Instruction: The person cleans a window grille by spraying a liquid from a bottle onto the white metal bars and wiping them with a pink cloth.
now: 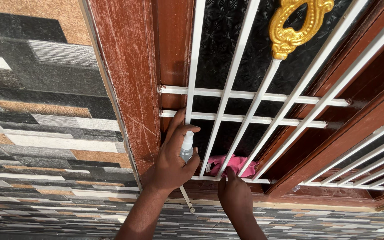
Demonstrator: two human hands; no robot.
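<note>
While gripping a small spray bottle (186, 149) in the left hand (172, 162), forefinger hooked over its nozzle, kept close to the white window bars (227, 118) by the brown wooden frame (132, 84). Pressed a pink cloth (233, 164) through the lowest bars with the right hand (234, 195), fingers closed on it.

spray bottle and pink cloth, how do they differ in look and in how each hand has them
The spray bottle is small, clear and rigid with a white top, gripped upright in the left hand. The pink cloth is soft and crumpled, pushed behind the white grille bars by the right hand, whose fingers press it against the dark glass. The bottle sits in front of the bars; the cloth lies behind them. Both are at the window's lower part.
</note>
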